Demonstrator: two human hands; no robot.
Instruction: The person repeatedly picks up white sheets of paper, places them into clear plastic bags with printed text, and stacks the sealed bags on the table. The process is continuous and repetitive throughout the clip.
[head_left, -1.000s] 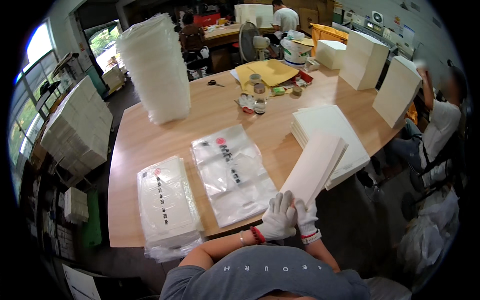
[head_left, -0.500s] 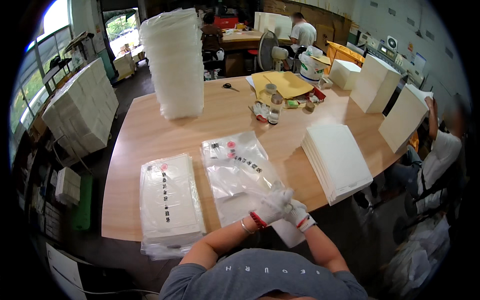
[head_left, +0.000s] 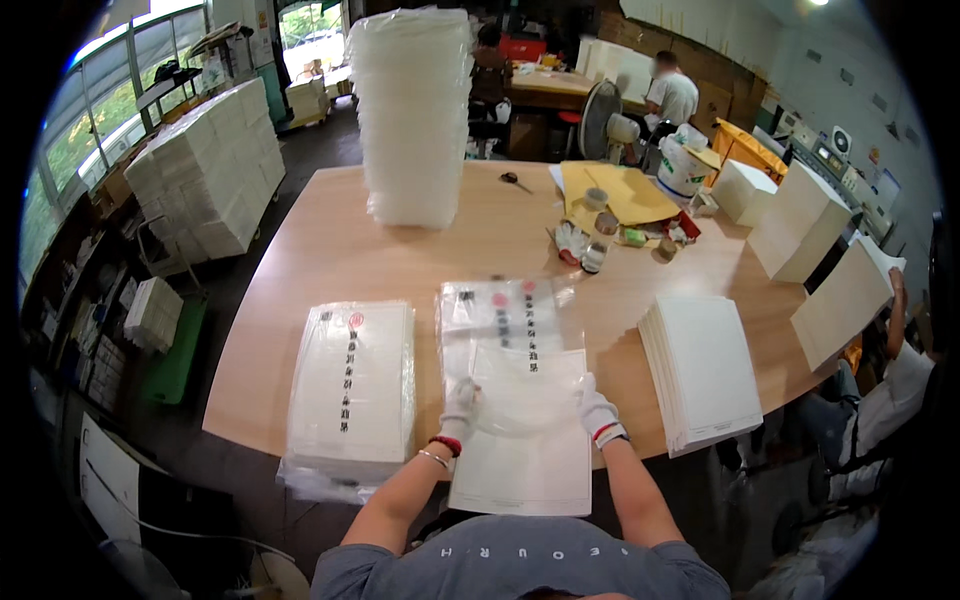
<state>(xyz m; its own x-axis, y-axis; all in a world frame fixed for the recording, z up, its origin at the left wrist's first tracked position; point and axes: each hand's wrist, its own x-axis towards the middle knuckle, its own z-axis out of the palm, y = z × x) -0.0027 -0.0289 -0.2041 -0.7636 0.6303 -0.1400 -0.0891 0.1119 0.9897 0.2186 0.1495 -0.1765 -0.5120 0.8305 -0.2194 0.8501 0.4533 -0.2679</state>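
Note:
In front of me a clear printed plastic bag (head_left: 508, 330) lies on the table, with a white paper stack (head_left: 525, 475) partly inside its mouth. The stack's near end sticks out past the table edge toward me. My left hand (head_left: 459, 408), in a white glove with a red cuff, pinches the left side of the mouth. On the opposite side my gloved right hand (head_left: 599, 412) is closed at the bag's edge. The fingertips are partly lost in the shiny film. To the left sits a pile of bagged papers (head_left: 380, 385); at right, a stack of loose white paper (head_left: 705, 365).
A tall pile of clear bags (head_left: 412, 120) stands at the back left. Scissors (head_left: 515, 182), yellow envelopes (head_left: 625, 192) and a jar (head_left: 598, 245) lie farther back. Tall paper stacks (head_left: 800, 225) line the right, where another person's hand (head_left: 896, 285) touches one.
My hands, close together before, have moved apart to the bag's two sides. The paper stack now lies flat, partly in the bag. The view has shifted slightly left.

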